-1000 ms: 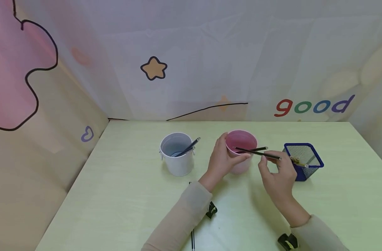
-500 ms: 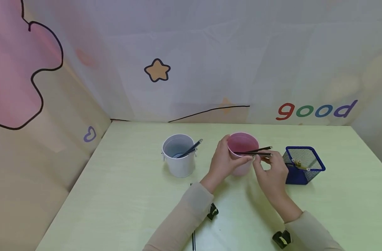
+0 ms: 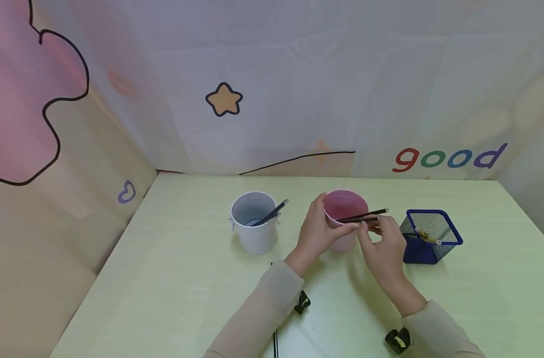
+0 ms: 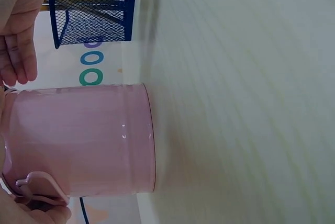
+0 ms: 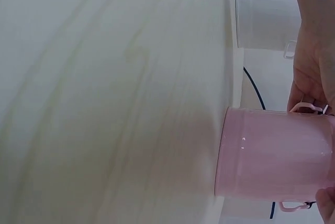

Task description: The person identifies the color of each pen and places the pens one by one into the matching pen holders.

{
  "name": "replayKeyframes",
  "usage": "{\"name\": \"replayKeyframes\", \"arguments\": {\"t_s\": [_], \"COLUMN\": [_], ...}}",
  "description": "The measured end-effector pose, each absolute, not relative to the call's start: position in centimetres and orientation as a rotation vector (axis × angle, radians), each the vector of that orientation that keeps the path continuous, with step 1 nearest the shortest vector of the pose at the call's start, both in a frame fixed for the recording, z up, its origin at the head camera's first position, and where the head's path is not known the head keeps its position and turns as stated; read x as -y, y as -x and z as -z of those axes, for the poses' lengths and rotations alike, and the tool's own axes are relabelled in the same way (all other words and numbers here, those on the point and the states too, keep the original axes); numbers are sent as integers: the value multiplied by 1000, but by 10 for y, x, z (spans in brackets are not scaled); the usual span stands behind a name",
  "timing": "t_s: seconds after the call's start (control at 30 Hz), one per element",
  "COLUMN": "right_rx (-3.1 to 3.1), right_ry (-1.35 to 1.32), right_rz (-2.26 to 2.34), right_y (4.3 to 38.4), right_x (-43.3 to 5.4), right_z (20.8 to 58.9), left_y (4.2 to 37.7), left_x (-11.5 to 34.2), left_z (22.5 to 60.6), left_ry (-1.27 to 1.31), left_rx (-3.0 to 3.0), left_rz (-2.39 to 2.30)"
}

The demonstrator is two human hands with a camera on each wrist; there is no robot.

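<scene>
My left hand (image 3: 315,233) grips the pink bucket (image 3: 343,242) by its left side, thumb across the front near the rim. In the left wrist view the bucket (image 4: 84,140) stands upright on the table, a small handle on its side. My right hand (image 3: 385,248) is at the bucket's right rim and pinches a dark pencil (image 3: 365,219), whose far end is inside the bucket. Just above it another dark pencil (image 3: 376,212) leans out over the same rim. The right wrist view shows the bucket (image 5: 275,153) with left-hand fingers behind its handle.
A white bucket (image 3: 258,238) with a few dark pencils (image 3: 272,213) stands to the left. At right is a blue mesh pen holder (image 3: 421,248) containing yellowish pencils (image 3: 428,237). More dark pencils (image 3: 275,344) lie under the left forearm. A printed backdrop (image 3: 289,99) closes off the back.
My right hand has moved left toward the pink bucket, and the pencil in it has turned and slid further over the rim. The left hand keeps its grip on the bucket.
</scene>
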State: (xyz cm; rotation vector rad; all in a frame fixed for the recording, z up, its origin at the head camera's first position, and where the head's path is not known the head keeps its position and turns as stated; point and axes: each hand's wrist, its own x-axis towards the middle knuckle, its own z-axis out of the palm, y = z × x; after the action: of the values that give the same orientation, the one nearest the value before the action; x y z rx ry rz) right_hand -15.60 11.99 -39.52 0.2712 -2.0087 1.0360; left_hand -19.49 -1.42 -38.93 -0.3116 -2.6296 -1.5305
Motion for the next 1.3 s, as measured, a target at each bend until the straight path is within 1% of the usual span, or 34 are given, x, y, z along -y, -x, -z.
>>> {"name": "replayKeyframes", "arguments": {"t_s": [0.87, 1.03, 1.3], "right_rx": [1984, 2037, 2200], "right_ry": [-183, -132, -46], "right_rz": [-1141, -1191, -1277], "right_y": [150, 148, 147], "right_x": [-122, -124, -122], "right_z": [396, 395, 390], "left_y": [195, 196, 194], "left_x": [14, 14, 18], "left_z": [384, 385, 383], "left_ry": [283, 294, 317], "left_rx": [2663, 2660, 2738], "left_rz": [1506, 1532, 1403]}}
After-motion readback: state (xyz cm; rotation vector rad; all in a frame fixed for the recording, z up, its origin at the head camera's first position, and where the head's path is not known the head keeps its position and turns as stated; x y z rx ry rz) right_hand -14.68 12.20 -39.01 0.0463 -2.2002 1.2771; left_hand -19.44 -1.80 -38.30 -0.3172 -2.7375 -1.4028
